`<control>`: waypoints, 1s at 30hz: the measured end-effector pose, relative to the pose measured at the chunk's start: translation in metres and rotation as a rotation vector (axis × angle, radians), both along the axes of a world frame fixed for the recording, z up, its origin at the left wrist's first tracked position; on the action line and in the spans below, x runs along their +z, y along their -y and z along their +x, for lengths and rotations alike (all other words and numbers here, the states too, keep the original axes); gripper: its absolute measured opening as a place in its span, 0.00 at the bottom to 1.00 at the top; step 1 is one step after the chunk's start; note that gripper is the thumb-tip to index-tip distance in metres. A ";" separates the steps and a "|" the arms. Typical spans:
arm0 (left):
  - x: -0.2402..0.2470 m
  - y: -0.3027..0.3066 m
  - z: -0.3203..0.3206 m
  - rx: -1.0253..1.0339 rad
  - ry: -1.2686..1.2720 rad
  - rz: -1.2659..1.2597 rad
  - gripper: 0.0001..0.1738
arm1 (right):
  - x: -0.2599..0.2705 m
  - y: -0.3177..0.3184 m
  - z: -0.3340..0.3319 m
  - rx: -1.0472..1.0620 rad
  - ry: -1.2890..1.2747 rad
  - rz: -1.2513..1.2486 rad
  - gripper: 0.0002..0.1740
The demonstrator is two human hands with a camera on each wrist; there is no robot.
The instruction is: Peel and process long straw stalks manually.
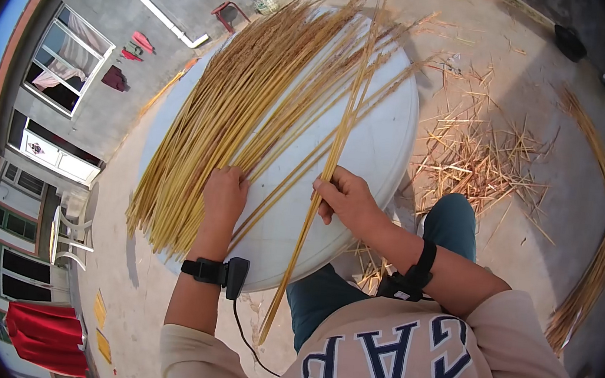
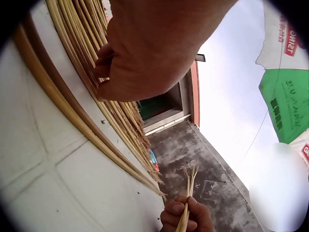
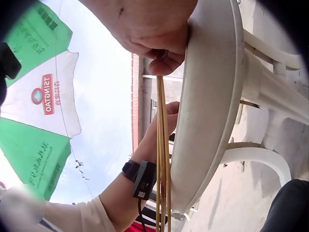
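Observation:
Long dry stalks with feathery brown heads, a broad layer, lie across a round white table. My left hand is at the near part of this layer, its fingertips curled in and pinching at stalks along the layer's right side. My right hand pinches a few long stalks between thumb and fingers near the table's right edge. Their lower ends hang past the edge toward my lap, as the right wrist view also shows. A couple of loose stalks lie apart on the tabletop between my hands.
Broken stalk scraps litter the ground right of the table. Two stalk bundles lie farther right. A white plastic chair stands at the left. A green and white umbrella is overhead.

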State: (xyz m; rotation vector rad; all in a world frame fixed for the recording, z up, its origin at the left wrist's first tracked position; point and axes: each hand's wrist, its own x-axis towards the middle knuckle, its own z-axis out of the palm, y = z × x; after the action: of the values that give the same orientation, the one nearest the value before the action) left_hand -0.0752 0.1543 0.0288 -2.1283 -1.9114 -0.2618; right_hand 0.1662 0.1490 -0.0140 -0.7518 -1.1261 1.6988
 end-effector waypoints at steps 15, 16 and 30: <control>-0.002 -0.011 -0.018 -0.064 0.061 -0.067 0.06 | 0.002 0.002 0.002 0.008 0.029 0.021 0.10; -0.002 -0.010 -0.018 -0.066 0.063 -0.067 0.06 | 0.003 0.002 0.003 0.032 0.029 0.005 0.09; 0.028 0.076 0.081 -0.037 0.817 -0.399 0.08 | 0.006 0.002 0.001 -0.017 -0.094 -0.052 0.07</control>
State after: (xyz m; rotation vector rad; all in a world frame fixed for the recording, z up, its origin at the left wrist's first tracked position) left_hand 0.0056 0.0785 0.0566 -2.5620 -2.5160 -0.9531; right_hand 0.1672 0.1473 -0.0083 -0.7040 -1.0118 1.7365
